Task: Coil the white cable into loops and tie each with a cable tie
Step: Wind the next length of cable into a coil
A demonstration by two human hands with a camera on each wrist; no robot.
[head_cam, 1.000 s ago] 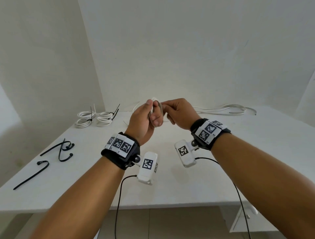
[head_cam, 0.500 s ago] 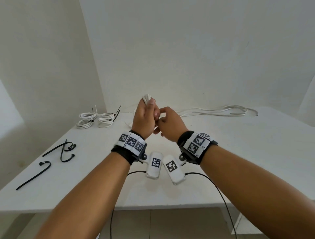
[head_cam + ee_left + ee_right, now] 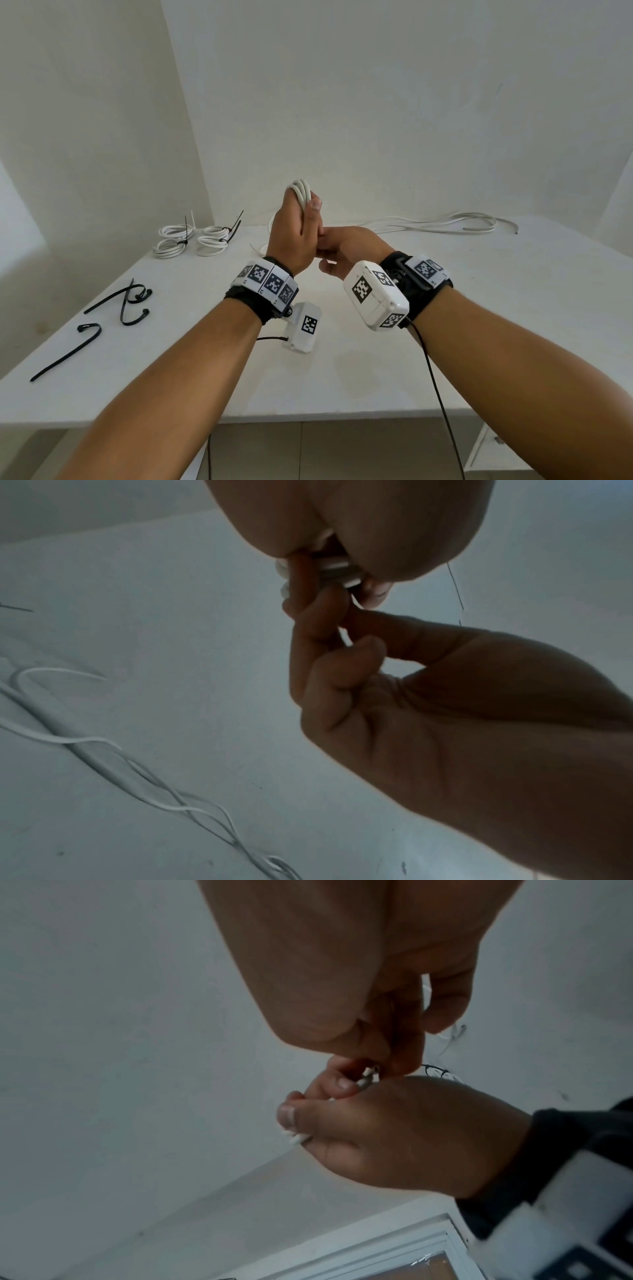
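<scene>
Head view: left hand [image 3: 297,236] grip curled round a small bundle of white cable [image 3: 302,192], held above the desk [image 3: 376,377] middle; right hand [image 3: 346,248] pinches its lower loops. Risk: loops may spring apart if either grip slackens before a cable tie [image 3: 66,353], lying near the left edge, is fetched.

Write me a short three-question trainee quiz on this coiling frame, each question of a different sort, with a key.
1. True or false: the left hand holds the coiled white cable raised above the table.
2. How many loose black cable ties lie at the table's left edge?
A. one
B. three
C. six
3. Fill in: the tied coils lie at the table's far ____ corner.

Key
1. True; the right hand meets it just below the coil.
2. B
3. left; untied white cable trails along the far right edge.
</scene>
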